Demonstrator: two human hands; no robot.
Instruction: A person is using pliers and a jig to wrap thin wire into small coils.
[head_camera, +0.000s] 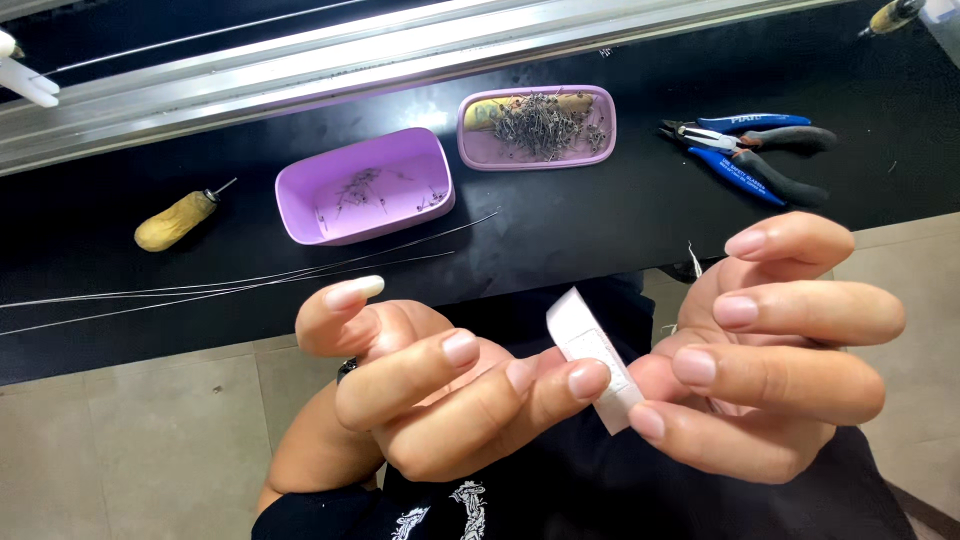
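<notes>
I held a small white strip (592, 358) between both hands, low over my lap and in front of the black table (600, 230). My left hand (430, 385) pinched its middle with curled fingertips, and my right hand (770, 350) closed on its lower end, the other fingers spread loosely. It looked like a wrapped adhesive bandage, though I could not be sure. On the table lay a lilac tray (365, 186) with a few metal bits, a shallower lilac lid (537, 127) heaped with pins, blue-handled pliers (750, 150), a yellow-handled awl (178, 219) and several thin wires (250, 282).
</notes>
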